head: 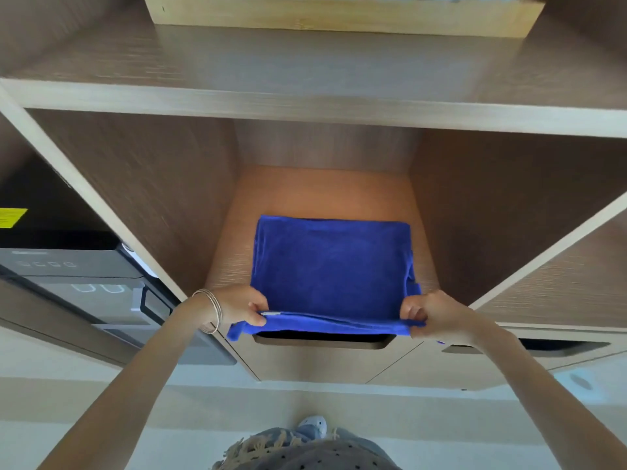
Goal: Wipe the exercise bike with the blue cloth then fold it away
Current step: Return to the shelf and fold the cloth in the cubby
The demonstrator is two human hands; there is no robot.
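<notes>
The blue cloth lies flat and folded on the floor of an open wooden shelf compartment. Its near edge hangs slightly over the compartment's front lip. My left hand, with thin bangles on the wrist, pinches the cloth's near left corner. My right hand pinches the near right corner. Both hands hold the edge taut between them. No exercise bike is in view.
A wider shelf board runs above the compartment, with a light wooden box on it. A dark grey appliance sits in the left compartment. Below the cloth is a drawer front with a cut-out handle. Pale floor lies underneath.
</notes>
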